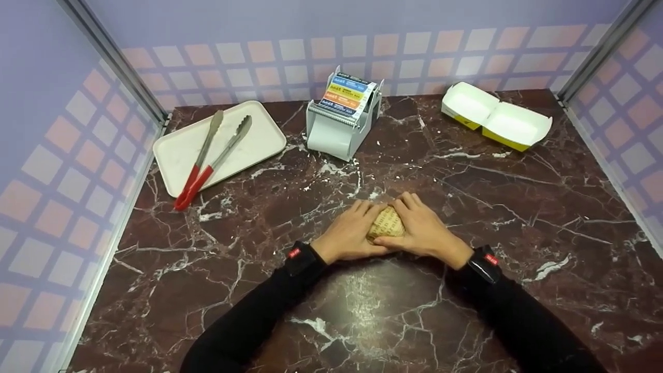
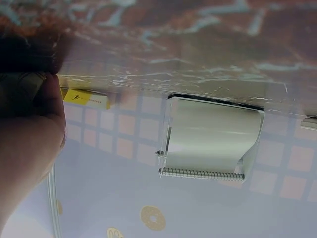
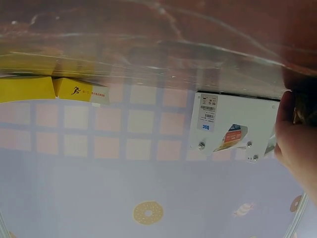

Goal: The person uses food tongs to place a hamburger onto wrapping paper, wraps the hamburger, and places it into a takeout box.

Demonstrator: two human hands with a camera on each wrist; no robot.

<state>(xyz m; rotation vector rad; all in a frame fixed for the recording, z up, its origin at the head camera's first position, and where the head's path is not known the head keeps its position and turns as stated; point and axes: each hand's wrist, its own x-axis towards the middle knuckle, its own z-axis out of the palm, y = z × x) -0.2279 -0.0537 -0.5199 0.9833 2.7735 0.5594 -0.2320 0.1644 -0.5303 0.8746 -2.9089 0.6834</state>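
Observation:
A small rounded bundle wrapped in tan printed paper rests on the dark marbled table, in front of the label dispenser. My left hand grips its left side, while my right hand curls round the right side with the thumb across the near face. The thumbs come close together at the front. What the paper encloses is hidden. At the left edge of the left wrist view, the left hand is against the shadowed wrapping. Only part of the right hand shows in the right wrist view.
A grey dispenser with coloured labels stands at the back middle. To its left, red-handled tongs lie on a white tray. An opened yellow-and-white box sits at the back right. Tiled-pattern walls enclose the table.

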